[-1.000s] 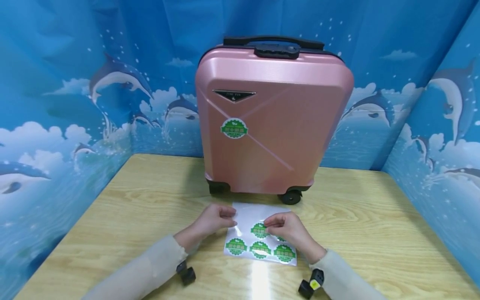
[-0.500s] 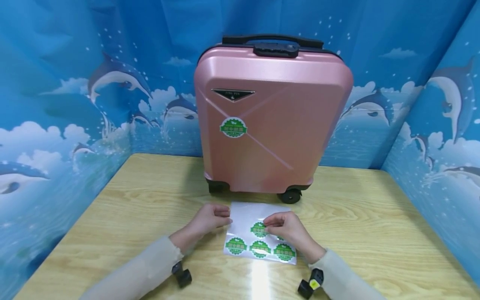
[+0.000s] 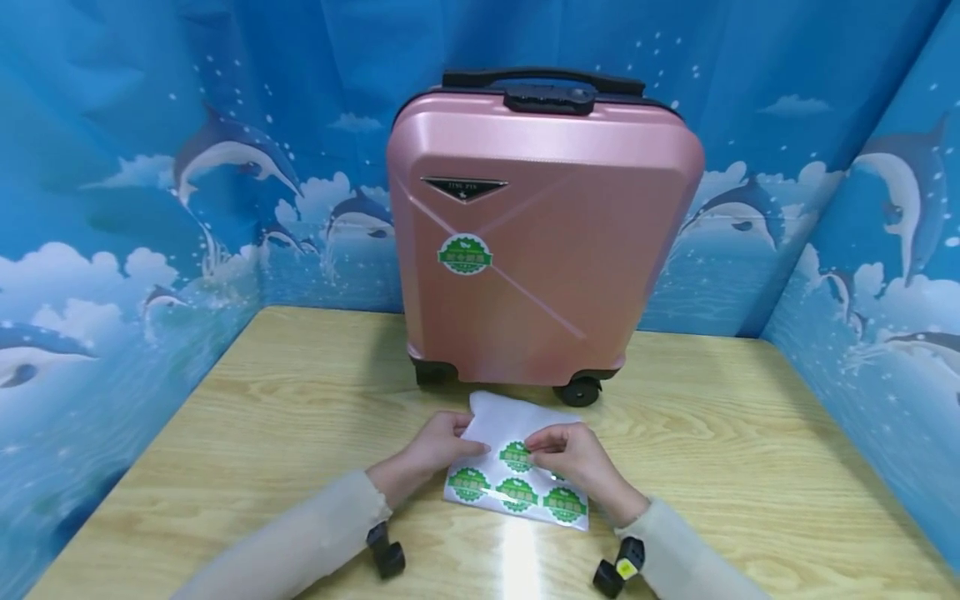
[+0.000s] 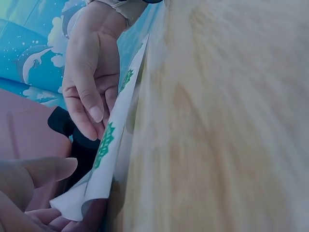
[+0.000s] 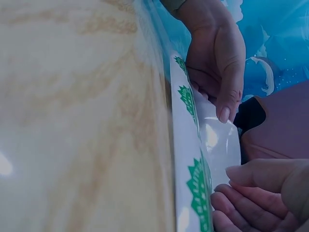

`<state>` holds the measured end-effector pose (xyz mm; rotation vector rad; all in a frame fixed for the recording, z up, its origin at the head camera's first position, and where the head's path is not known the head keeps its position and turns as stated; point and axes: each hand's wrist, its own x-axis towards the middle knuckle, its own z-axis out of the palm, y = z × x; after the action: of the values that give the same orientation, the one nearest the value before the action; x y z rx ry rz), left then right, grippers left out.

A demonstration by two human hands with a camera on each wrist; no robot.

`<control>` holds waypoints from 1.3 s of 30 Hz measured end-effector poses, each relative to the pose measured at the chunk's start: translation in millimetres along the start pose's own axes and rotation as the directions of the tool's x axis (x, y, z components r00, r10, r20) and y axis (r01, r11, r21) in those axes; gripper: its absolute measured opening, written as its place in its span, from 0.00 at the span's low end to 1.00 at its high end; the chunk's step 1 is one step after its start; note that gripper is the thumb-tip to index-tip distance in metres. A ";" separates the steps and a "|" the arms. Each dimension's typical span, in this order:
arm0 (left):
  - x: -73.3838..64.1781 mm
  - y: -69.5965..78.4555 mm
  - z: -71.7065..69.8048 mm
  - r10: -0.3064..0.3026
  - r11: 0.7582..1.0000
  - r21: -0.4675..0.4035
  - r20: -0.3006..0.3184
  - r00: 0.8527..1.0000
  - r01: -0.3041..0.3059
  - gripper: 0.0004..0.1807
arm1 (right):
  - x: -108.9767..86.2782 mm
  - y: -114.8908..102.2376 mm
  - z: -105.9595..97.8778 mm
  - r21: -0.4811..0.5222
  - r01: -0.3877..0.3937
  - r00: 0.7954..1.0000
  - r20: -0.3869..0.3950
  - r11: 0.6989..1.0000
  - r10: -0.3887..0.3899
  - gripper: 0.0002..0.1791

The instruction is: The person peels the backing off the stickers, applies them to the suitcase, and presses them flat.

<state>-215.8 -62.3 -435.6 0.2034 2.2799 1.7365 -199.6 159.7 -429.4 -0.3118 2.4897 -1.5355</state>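
A white sheet of round green stickers [image 3: 517, 493] lies on the table, its far left part bent upward. My left hand [image 3: 438, 446] holds the left edge, thumb over the sheet and fingers under it; the left wrist view shows the curled edge of the paper [image 4: 75, 205] by these fingers. Over the upper stickers is my right hand [image 3: 581, 462], thumb and forefinger near the middle one. Those fingertips stand a little apart in the right wrist view, with nothing seen between them. A sticker at the right is partly hidden beneath this hand.
A pink suitcase [image 3: 555, 250] stands upright on the wooden table [image 3: 750, 467] behind the sheet. One matching green sticker [image 3: 465, 255] is on its front, below a dark triangular badge [image 3: 464, 188]. Blue dolphin curtains [image 3: 315, 150] enclose the back and sides.
My left hand first drew slightly left, off the sheet, then came back right and took its left edge. The far left corner has risen and bent. The right hand has hardly moved.
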 end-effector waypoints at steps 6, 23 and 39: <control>0.9 1.1 1.3 -0.012 1.000 0.028 -0.040 0.999 0.013 0.19 | 1.4 -0.4 1.1 -0.009 -0.019 1.000 -0.012 1.000 0.019 0.09; 0.6 4.7 -9.0 0.008 0.999 0.033 -0.036 0.999 -0.007 0.34 | -0.3 -3.0 0.5 -0.005 -0.028 1.000 -0.011 1.000 0.028 0.08; 4.9 2.7 -2.3 0.050 0.984 0.172 -0.047 0.998 -0.042 0.09 | -1.5 -1.1 0.8 0.021 0.069 0.998 0.002 0.997 -0.069 0.09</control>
<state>-221.3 -62.4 -433.1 0.2503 2.4814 1.5839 -197.8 159.0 -428.7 -0.4003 2.4830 -1.5849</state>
